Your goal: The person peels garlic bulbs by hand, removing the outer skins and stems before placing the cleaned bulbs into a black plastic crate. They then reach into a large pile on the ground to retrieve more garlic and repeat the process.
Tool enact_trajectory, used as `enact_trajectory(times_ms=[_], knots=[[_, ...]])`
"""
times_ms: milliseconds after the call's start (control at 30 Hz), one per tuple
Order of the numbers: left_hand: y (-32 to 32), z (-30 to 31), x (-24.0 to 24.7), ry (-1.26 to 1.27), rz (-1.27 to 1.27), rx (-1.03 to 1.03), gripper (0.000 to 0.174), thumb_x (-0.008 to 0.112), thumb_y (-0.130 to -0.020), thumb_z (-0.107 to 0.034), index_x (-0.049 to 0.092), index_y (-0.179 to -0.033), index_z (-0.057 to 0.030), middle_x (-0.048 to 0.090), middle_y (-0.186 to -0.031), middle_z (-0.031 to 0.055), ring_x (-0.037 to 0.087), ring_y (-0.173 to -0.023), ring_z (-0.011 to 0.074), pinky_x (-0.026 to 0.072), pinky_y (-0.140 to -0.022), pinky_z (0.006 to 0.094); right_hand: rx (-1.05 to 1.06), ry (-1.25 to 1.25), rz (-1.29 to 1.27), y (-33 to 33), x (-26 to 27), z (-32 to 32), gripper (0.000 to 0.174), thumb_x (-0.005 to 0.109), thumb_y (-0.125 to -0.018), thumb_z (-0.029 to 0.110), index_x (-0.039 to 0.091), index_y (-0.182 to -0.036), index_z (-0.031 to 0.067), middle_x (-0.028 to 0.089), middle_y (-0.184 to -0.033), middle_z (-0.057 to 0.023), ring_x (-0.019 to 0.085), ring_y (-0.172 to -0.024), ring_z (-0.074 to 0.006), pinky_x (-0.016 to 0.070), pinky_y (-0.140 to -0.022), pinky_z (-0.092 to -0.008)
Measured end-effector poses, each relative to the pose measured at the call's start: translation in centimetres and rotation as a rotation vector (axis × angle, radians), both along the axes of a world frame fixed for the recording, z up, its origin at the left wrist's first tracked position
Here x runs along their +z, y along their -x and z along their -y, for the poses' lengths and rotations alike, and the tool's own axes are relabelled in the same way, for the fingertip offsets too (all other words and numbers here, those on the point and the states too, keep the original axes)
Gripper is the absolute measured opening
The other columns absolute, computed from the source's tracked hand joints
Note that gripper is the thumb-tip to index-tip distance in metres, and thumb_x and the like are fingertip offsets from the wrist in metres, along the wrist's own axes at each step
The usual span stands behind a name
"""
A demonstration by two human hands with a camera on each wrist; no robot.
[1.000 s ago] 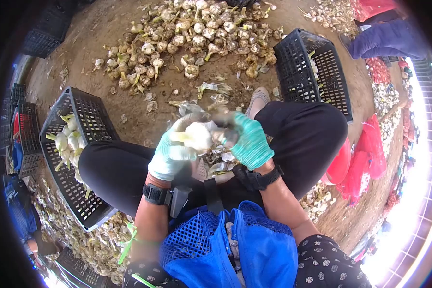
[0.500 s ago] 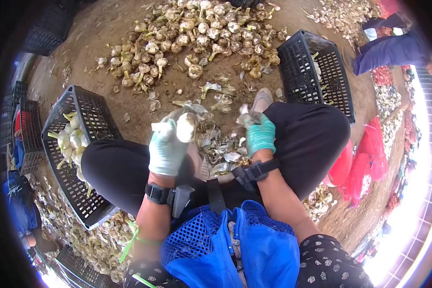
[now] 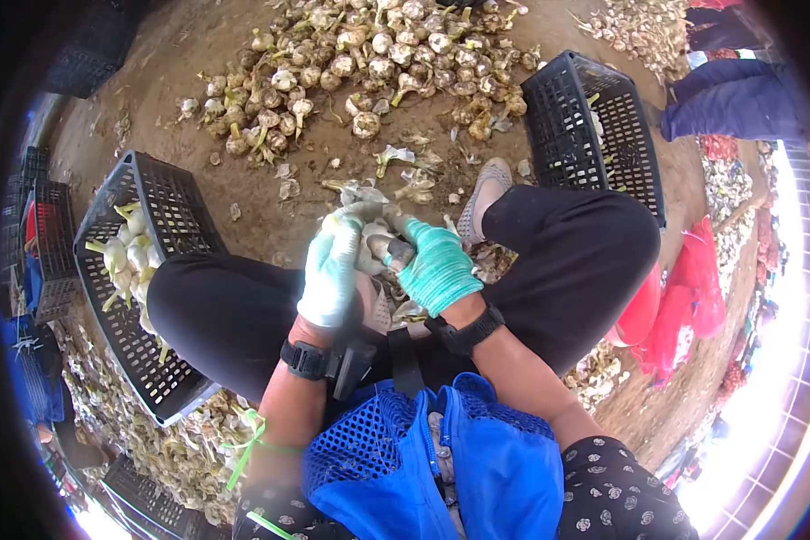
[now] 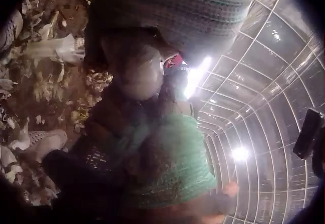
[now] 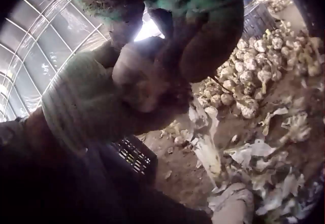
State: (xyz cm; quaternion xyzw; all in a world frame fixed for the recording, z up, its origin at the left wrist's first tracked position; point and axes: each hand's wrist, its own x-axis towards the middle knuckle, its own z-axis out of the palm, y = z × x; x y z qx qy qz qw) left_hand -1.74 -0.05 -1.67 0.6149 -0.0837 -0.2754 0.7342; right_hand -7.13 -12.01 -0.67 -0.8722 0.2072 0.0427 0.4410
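Note:
Between the two gloved hands, over the lap, is a pale garlic bulb [image 3: 367,257]. The left hand [image 3: 331,270] grips it from the left side, in a white and mint glove. From the right, the right hand [image 3: 436,268], in a green glove with dirty fingertips, has its thumb and fingers on the same bulb. The left wrist view shows the smooth round side of the garlic bulb [image 4: 139,74] between both gloves. In the right wrist view the garlic bulb [image 5: 133,77] is shaded and partly hidden behind the fingers.
Beyond the feet lies a heap of unpeeled garlic [image 3: 369,63]. A black crate [image 3: 184,216] with cleaned bulbs stands at the left knee, another black crate [image 3: 558,117] beyond the right knee. Loose skins [image 3: 396,162] litter the ground. Red net bags [image 3: 693,288] lie at the right.
Half a second ago the hands were apart, the left with the bulb, the right with a scrap of skin. Now the right hand has come back left onto the bulb, and the scrap is out of sight.

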Motion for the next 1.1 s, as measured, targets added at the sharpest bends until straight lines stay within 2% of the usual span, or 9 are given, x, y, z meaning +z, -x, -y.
enact_trajectory(times_ms=[267, 333, 533, 600, 733, 833, 967, 1067, 1100], knots=[[-0.1, 0.0, -0.2, 0.127, -0.173, 0.081, 0.045, 0.033, -0.087, -0.036, 0.051, -0.1, 0.0036, 0.056, -0.09, 0.0103, 0.054, -0.08, 0.0154, 0.0425, -0.074, 0.0262, -0.104, -0.171, -0.044, 0.7, -1.4, 0.9, 0.02, 0.055, -0.072, 0.013, 0.057, -0.086, -0.0013, 0.055, -0.066, -0.0195, 0.054, -0.059, -0.0276, 0.0423, -0.055, -0.0324], [0.0, -0.1, -0.4, 0.11, -0.111, 0.098, 0.045, 0.034, -0.086, -0.036, 0.051, -0.101, 0.0031, 0.056, -0.091, 0.0098, 0.053, -0.079, 0.0149, 0.0422, -0.073, 0.0258, -0.217, -0.359, 0.063, 0.9, 0.4, 1.0, 0.023, 0.058, -0.071, 0.006, 0.058, -0.094, 0.0026, 0.043, -0.055, 0.0002, 0.035, -0.049, -0.006, 0.0352, -0.047, -0.0217], [0.4, 0.2, 1.2, -0.052, 0.108, 0.078, 0.042, 0.038, -0.085, -0.034, 0.05, -0.102, 0.0027, 0.055, -0.093, 0.0085, 0.051, -0.081, 0.0139, 0.0405, -0.074, 0.0247, -0.015, 0.114, 0.07, 0.7, 0.8, -0.4, 0.021, 0.062, -0.065, 0.018, 0.055, -0.073, 0.0001, 0.056, -0.067, -0.018, 0.055, -0.062, -0.0305, 0.0434, -0.057, -0.0336], [0.2, -0.1, 0.8, -0.077, 0.131, 0.055, 0.042, 0.039, -0.085, -0.034, 0.05, -0.1, 0.0035, 0.055, -0.094, 0.0087, 0.052, -0.082, 0.0148, 0.0407, -0.074, 0.0243, -0.044, -0.11, 0.02, 0.6, -0.4, -0.5, 0.018, 0.061, -0.064, 0.016, 0.054, -0.071, 0.0, 0.055, -0.067, -0.0191, 0.055, -0.062, -0.0319, 0.0426, -0.056, -0.034], [-0.2, -0.9, -0.5, 0.329, -0.303, 0.216, 0.047, 0.033, -0.085, -0.043, 0.05, -0.085, 0.0008, 0.056, -0.083, 0.0163, 0.056, -0.068, 0.0222, 0.0467, -0.063, 0.0305, -0.142, -0.196, 0.017, 1.1, -3.7, 0.8, 0.016, 0.059, -0.066, 0.013, 0.054, -0.072, -0.0009, 0.055, -0.065, -0.0175, 0.054, -0.059, -0.028, 0.0419, -0.056, -0.0329], [-1.4, -2.0, -1.4, 0.744, -0.553, 0.096, 0.05, 0.032, -0.084, -0.045, 0.049, -0.08, 0.0014, 0.053, -0.088, 0.0214, 0.054, -0.074, 0.0301, 0.0469, -0.064, 0.034, -0.324, -0.37, -0.033, 1.2, -6.2, 1.9, 0.016, 0.053, -0.069, 0.002, 0.056, -0.085, 0.0003, 0.057, -0.067, -0.007, 0.049, -0.059, -0.011, 0.0409, -0.055, -0.0253], [-1.6, -1.7, -1.7, 0.741, -0.592, 0.171, 0.05, 0.031, -0.085, -0.044, 0.049, -0.076, 0.0025, 0.049, -0.1, 0.0247, 0.053, -0.079, 0.031, 0.0468, -0.065, 0.0347, -0.292, -0.338, 0.332, 0.9, -1.6, 0.3, 0.024, 0.055, -0.07, 0.004, 0.056, -0.094, 0.0014, 0.057, -0.07, -0.0072, 0.048, -0.06, -0.009, 0.0414, -0.055, -0.0233], [-1.3, -1.3, -1.7, 0.567, -0.573, 0.188, 0.051, 0.031, -0.085, -0.044, 0.049, -0.077, 0.0025, 0.051, -0.096, 0.0234, 0.054, -0.074, 0.0304, 0.0473, -0.063, 0.0337, -0.299, -0.624, 0.157, 0.3, -0.5, -0.8, 0.027, 0.058, -0.069, 0.005, 0.055, -0.095, 0.0005, 0.056, -0.072, -0.0116, 0.051, -0.062, -0.011, 0.0425, -0.058, -0.0234], [-1.3, -1.5, -2.5, 0.649, -0.58, 0.116, 0.051, 0.031, -0.085, -0.044, 0.049, -0.076, 0.0022, 0.053, -0.092, 0.0222, 0.055, -0.07, 0.0301, 0.0479, -0.06, 0.0335, -0.139, -0.344, 0.333, 0.1, -0.7, -1.0, 0.029, 0.06, -0.066, 0.006, 0.056, -0.094, 0.0004, 0.056, -0.071, -0.0125, 0.052, -0.061, -0.0132, 0.0425, -0.057, -0.0247]])
